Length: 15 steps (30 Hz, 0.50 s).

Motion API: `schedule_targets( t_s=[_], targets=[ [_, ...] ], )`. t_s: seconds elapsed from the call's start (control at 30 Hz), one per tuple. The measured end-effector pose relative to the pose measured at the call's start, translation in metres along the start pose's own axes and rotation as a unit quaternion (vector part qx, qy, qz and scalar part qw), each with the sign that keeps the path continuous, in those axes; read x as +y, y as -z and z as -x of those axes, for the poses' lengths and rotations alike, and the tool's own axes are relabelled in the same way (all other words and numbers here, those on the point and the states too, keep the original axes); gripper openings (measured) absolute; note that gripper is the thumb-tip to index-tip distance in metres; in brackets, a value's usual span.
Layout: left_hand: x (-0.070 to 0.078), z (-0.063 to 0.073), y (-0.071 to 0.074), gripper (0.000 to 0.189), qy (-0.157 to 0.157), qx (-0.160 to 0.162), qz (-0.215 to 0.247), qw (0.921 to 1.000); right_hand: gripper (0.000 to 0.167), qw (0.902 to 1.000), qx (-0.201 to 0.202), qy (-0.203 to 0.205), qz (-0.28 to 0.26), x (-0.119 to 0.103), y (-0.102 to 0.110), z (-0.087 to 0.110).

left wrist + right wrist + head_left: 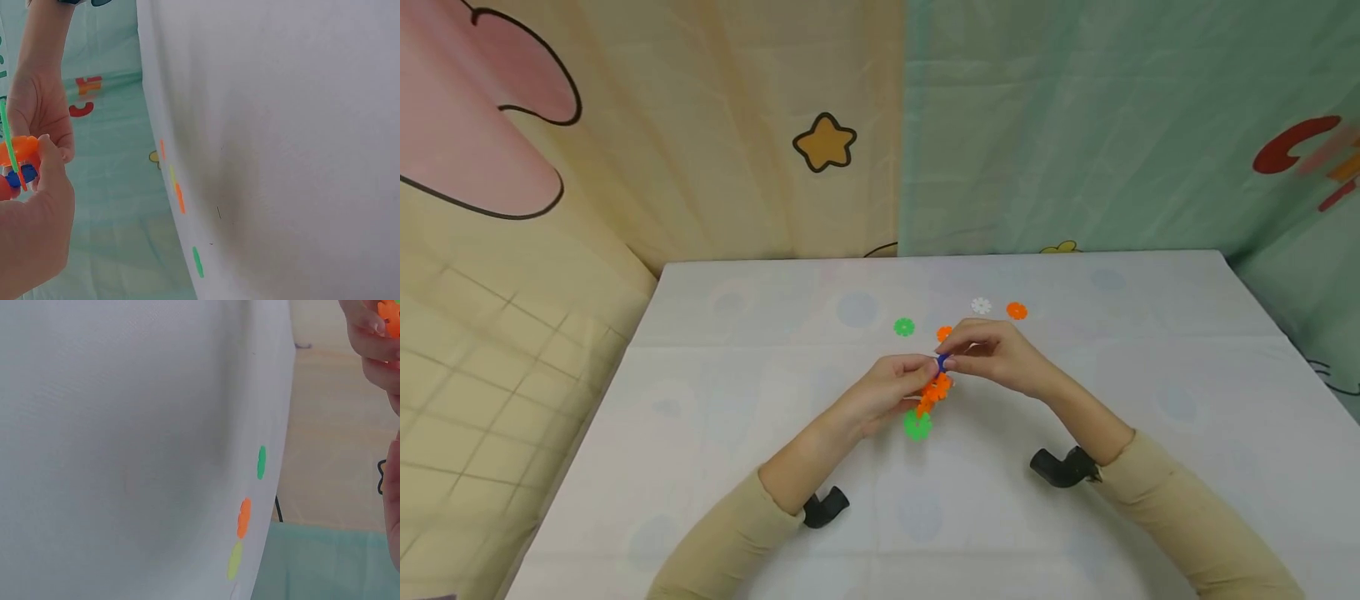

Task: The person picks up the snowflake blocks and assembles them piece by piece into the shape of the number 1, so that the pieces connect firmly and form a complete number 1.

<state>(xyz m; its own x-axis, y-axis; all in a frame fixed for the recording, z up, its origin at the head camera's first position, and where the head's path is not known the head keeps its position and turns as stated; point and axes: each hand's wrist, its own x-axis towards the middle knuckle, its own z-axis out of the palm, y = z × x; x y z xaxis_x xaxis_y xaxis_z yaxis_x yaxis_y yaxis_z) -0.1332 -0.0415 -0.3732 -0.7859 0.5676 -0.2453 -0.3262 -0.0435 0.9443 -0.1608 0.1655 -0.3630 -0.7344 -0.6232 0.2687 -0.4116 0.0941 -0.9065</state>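
Both your hands pinch a joined cluster of discs (938, 387) above the white table (760, 350).
Head: your left hand's (891, 387) thumb and fingers clamp the cluster; your right hand's (997, 354) clamp its blue disc (942, 362), with orange and a green disc (917, 425) below; loose discs (904, 327) lie beyond. Left wrist: your left thumb presses beside orange and blue; a yellow disc (173, 177) lies among the loose ones. Right wrist: your right fingertips' grip you cannot tell.
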Motion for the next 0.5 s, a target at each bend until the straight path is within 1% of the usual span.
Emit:
schedule_targets(
  t_s=[0.2, 0.27, 0.33, 0.4, 0.43, 0.5],
  targets=[
    [0.002, -0.002, 0.0, 0.041, 0.016, 0.003, -0.001, 0.9999, 0.016, 0.9994, -0.015, -0.008, 0.03, -0.002, 0.006, 0.0],
    [0.003, -0.002, -0.001, 0.04, 0.022, 0.003, -0.003, 0.9998, 0.016, 0.9987, -0.012, -0.03, 0.04, -0.002, 0.009, 0.002],
    [0.003, -0.002, -0.001, 0.039, 0.029, 0.003, -0.006, 0.9995, 0.018, 0.9971, 0.005, -0.059, 0.046, -0.002, 0.014, 0.004],
    [0.003, -0.001, -0.002, 0.038, 0.03, 0.002, -0.007, 0.9995, 0.021, 0.9941, 0.034, -0.093, 0.044, -0.002, 0.019, 0.006],
    [0.003, -0.001, -0.002, 0.037, 0.028, 0.002, -0.007, 0.9996, 0.021, 0.992, 0.049, -0.109, 0.038, -0.002, 0.022, 0.007],
    [0.003, 0.0, -0.002, 0.037, 0.025, 0.003, -0.006, 0.9997, 0.021, 0.9882, 0.08, -0.128, 0.024, 0.0, 0.029, 0.007]
  ],
)
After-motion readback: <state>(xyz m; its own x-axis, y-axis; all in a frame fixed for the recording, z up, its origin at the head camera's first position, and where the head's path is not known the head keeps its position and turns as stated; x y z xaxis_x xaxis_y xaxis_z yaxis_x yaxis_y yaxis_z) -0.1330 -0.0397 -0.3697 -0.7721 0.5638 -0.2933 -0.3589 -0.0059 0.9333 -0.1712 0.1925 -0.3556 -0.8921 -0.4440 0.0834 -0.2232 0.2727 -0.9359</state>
